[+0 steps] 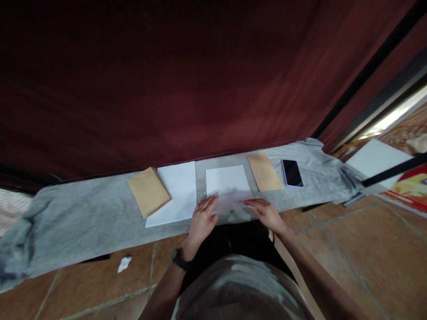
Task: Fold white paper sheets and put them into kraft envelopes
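Note:
A white sheet of paper (227,178) lies in front of me on the grey cloth, its near part bent up into a blurred flap. My left hand (204,218), with a black watch on the wrist, holds the flap's left end between thumb and fingers. At the flap's right end, my right hand (267,214) grips the paper with its fingertips. Left of this sheet lies more white paper (182,186), partly covered by a stack of brown envelopes (148,191). A single brown envelope (265,172) rests flat to the right.
A phone (292,173) lies right of the single envelope. Grey cloth (90,222) covers the long, narrow bench. Dark red fabric (187,111) rises behind it. A crumpled white scrap (124,264) is on the tiled floor, and a black bar (396,169) stands at right.

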{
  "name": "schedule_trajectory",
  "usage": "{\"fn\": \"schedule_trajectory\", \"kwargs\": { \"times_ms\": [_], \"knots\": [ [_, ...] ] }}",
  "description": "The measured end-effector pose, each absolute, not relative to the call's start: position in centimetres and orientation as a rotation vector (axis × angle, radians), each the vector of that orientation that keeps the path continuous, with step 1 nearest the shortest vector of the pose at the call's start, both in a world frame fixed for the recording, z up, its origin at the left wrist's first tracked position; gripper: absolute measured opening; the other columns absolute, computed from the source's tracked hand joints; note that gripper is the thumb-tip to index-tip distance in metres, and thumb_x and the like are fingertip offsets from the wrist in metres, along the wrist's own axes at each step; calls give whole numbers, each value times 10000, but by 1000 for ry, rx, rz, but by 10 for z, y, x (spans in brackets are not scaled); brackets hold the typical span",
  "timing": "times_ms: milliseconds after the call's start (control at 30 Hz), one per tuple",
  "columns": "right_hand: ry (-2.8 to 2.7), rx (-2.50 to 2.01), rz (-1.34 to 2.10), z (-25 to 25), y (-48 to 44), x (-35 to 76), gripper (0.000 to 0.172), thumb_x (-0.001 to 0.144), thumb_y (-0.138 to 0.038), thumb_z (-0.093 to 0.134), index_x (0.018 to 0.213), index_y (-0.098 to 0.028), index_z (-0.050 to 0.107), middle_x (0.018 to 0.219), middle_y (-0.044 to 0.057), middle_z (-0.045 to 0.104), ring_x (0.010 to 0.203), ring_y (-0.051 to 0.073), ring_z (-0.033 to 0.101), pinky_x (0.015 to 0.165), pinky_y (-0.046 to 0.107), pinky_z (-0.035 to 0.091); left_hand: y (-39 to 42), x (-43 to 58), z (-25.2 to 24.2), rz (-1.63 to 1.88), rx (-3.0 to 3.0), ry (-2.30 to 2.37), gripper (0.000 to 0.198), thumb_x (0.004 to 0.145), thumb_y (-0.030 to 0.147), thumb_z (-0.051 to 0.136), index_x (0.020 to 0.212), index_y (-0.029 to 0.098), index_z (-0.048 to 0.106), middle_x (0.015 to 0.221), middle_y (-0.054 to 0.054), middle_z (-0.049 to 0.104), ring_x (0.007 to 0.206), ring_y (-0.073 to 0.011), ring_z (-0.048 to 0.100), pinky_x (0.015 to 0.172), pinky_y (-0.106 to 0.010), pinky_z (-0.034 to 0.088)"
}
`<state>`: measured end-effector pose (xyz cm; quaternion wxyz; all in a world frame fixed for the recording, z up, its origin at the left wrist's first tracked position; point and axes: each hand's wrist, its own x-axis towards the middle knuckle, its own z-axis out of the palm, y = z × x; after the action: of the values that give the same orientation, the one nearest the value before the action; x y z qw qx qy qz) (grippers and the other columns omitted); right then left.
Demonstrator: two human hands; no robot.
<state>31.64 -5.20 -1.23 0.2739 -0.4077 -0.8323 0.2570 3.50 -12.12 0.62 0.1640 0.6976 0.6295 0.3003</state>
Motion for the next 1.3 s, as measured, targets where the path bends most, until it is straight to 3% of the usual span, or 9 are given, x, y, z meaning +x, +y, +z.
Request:
{"fn": "schedule_trajectory", "kwargs": {
  "times_ms": [133,300,433,567,767,867,1000,1167,1300],
  "knots": [
    [-1949,-1068,846,24,-41,310,331,1005,-439,510,1141,-281,767,1135,34,781,1061,248,734,926,384,595,-116,9,8,1216,1607,1813,595,901,407,659,1458,248,525,1477,-81,587,1379,-263,534,1192,-435,394],
    [-1634,-1013,814,89,-26,299,301,894,-510,666,931,-241,794,898,10,789,817,217,733,732,313,588,-107,3,13,1420,1318,1807,825,850,491,720,1561,277,359,1658,-81,337,1517,-290,333,1253,-445,273],
    [-1422,-1000,899,125,-6,304,336,802,-549,756,767,-215,739,694,-21,701,639,169,644,587,274,526,-95,-2,17,1607,1132,1733,903,851,496,710,1601,332,234,1713,-51,182,1560,-285,218,1256,-457,257],
    [-1242,-937,1113,137,18,310,353,762,-539,793,823,-202,709,725,-7,703,629,163,633,590,278,527,-87,-7,21,1713,1007,1510,737,827,452,719,1493,278,453,1630,-85,393,1519,-285,330,1236,-463,297],
    [-1216,-1017,1221,120,41,311,396,703,-534,808,876,-190,713,708,-8,712,606,171,639,588,280,529,-98,-5,27,1720,757,1268,443,744,428,749,1133,220,702,1193,-62,753,1225,-272,645,1036,-401,522],
    [-1236,-1101,1163,106,52,311,398,682,-538,801,839,-182,717,677,-21,696,560,144,594,538,251,475,-109,-6,29,1666,648,1210,386,787,503,663,1032,211,722,1072,-75,776,1128,-276,691,927,-398,578],
    [-1285,-1144,1144,91,66,307,392,671,-543,778,785,-174,710,626,-29,667,528,123,553,502,231,429,-120,-6,27,1513,598,1158,499,860,657,528,994,205,694,1032,-106,765,956,-245,727,768,-375,595],
    [-1342,-1115,1187,77,80,289,390,665,-549,762,778,-178,715,638,-17,694,547,139,595,531,244,478,-126,5,14,1414,571,1319,410,653,501,862,804,172,667,694,-24,715,643,-144,677,604,-232,502],
    [-1379,-1123,1180,64,95,274,382,708,-547,719,835,-187,720,692,-8,717,592,157,634,549,254,509,-127,17,2,1366,438,1380,423,584,421,912,611,170,572,551,-21,671,479,-106,609,490,-198,431]
  ]
}}
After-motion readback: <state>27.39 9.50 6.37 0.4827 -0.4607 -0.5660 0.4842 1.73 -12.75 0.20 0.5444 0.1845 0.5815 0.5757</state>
